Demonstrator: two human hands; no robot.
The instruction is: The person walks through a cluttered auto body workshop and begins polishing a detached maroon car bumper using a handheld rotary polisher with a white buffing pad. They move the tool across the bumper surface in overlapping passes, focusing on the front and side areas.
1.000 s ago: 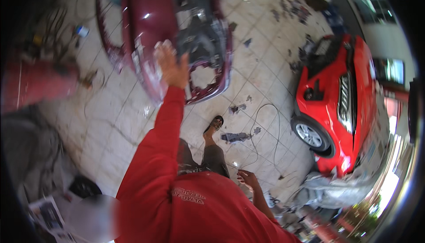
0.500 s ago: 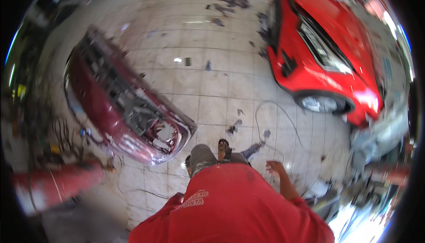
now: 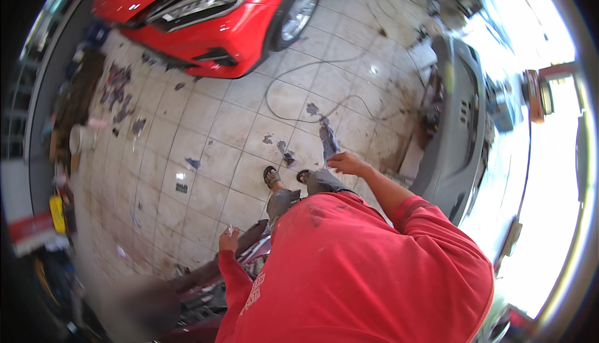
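My left hand (image 3: 229, 240) hangs at the left of my body with its fingers closed. A small thin white stick (image 3: 230, 229) shows between them, too small to name surely. Beside that hand lies the maroon bumper (image 3: 203, 330), partly hidden by my red sleeve. In front of my right hip is my right hand (image 3: 347, 164), its fingers loosely bent and nothing visible in them. Below it on the floor, apart from the fingers, lies a grey-blue rag (image 3: 327, 138).
A red car (image 3: 199, 43) stands ahead at the far left. A hose (image 3: 299, 67) loops across the tiled floor (image 3: 215, 127). To the right a grey bumper (image 3: 458, 118) stands upright. Torn scraps (image 3: 117, 87) litter the left, near a white bucket (image 3: 80, 139).
My view has swung to the right, so the red car now sits at the left and the maroon bumper lies beside me. My left hand has come into sight.
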